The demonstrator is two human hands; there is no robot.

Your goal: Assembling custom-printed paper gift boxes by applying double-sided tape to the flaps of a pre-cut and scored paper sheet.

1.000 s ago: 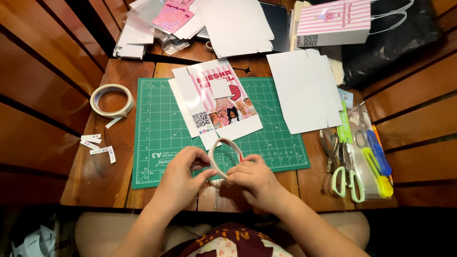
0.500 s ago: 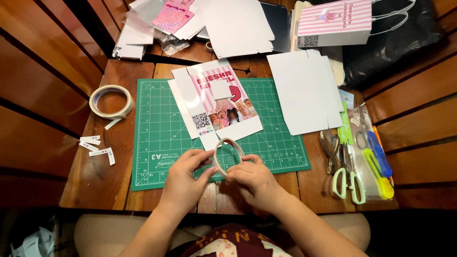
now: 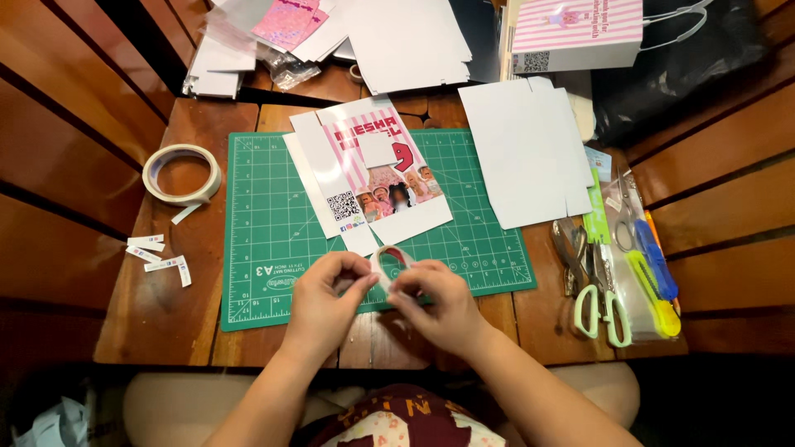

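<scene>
Both hands, left (image 3: 319,302) and right (image 3: 443,306), pinch a small tape roll (image 3: 391,263) over the green gridded cutting mat (image 3: 265,240) at the bench's near edge, tilted flatter than before.

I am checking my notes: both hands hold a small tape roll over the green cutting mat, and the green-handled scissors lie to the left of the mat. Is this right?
Not quite. The head view shows the green-handled scissors to the right of the green cutting mat, not the left. Both the left hand and right hand do hold the small tape roll.
</scene>
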